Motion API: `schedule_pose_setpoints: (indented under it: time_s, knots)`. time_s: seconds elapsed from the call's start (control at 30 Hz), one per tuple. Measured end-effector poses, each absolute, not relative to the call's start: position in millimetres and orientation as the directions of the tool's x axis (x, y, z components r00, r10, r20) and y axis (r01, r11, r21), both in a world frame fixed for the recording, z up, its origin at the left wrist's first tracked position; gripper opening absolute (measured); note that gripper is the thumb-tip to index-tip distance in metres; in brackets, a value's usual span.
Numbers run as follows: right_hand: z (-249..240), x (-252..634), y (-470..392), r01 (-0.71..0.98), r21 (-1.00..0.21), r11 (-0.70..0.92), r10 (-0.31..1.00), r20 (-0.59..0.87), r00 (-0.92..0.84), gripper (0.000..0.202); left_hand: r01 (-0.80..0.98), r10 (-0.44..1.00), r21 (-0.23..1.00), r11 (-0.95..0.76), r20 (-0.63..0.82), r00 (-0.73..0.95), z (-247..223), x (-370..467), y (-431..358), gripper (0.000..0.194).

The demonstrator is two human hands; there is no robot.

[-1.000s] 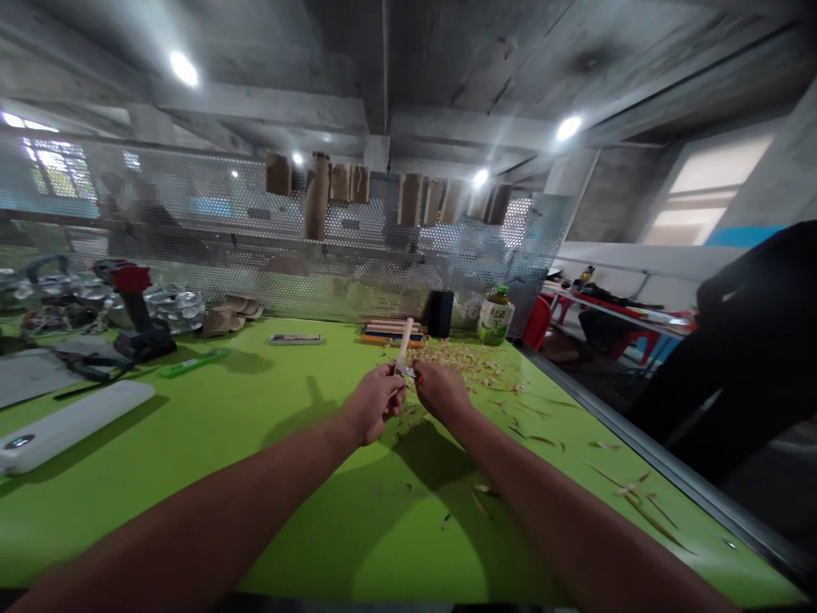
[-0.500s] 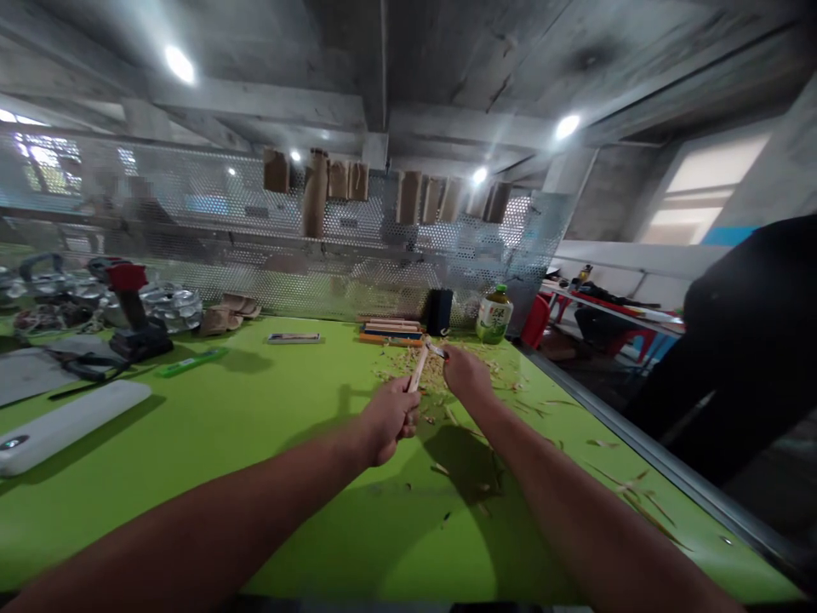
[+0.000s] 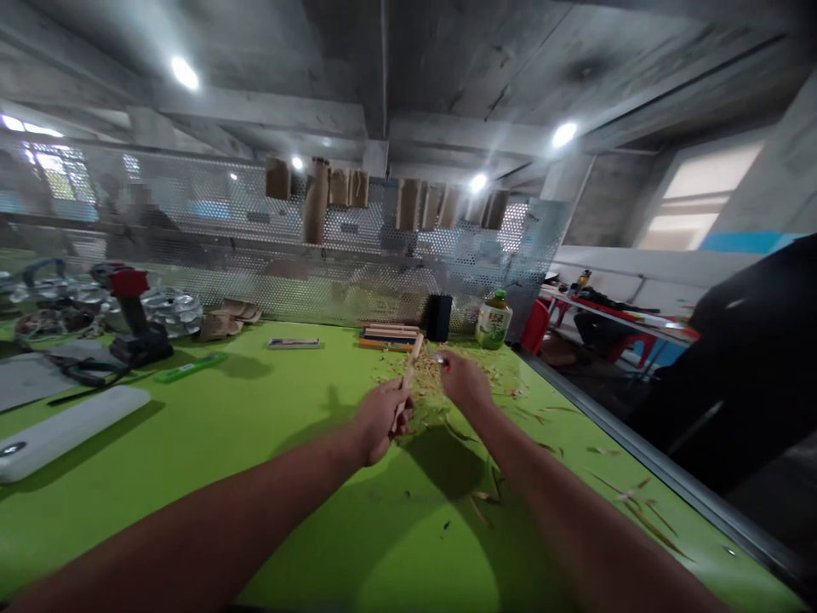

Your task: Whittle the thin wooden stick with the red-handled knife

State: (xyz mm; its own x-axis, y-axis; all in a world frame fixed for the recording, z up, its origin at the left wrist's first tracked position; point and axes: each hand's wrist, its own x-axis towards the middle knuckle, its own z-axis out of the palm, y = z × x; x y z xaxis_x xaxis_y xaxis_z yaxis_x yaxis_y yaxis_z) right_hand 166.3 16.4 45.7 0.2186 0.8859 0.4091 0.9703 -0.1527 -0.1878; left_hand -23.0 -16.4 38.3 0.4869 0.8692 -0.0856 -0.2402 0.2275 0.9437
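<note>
Wooden stick (image 3: 414, 354): centre of frame, lower end clasped by the left hand (image 3: 383, 415) — I judge it light, stiff, best held there. The right hand (image 3: 465, 381) grips a small metal tool (image 3: 442, 361).

1 slim pale stick (image 3: 413, 360) tilts upward, 1 metal-tipped tool (image 3: 442, 361) near it.
</note>
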Motion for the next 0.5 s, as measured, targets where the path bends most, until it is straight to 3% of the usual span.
schedule_pose_setpoints:
  time_s: [0.13,0.5]
  knots:
    - [44,124,5,0.997,-0.075,0.003,0.947,0.322,0.021,0.028,-0.330,0.880,0.919,0.214,-0.035,0.473,41,-27,-6,0.006]
    - [45,126,7,1.000,0.003,0.011,0.926,0.377,-0.011,0.026,-0.216,0.922,0.968,0.132,-0.040,0.386,55,-21,-27,0.004]
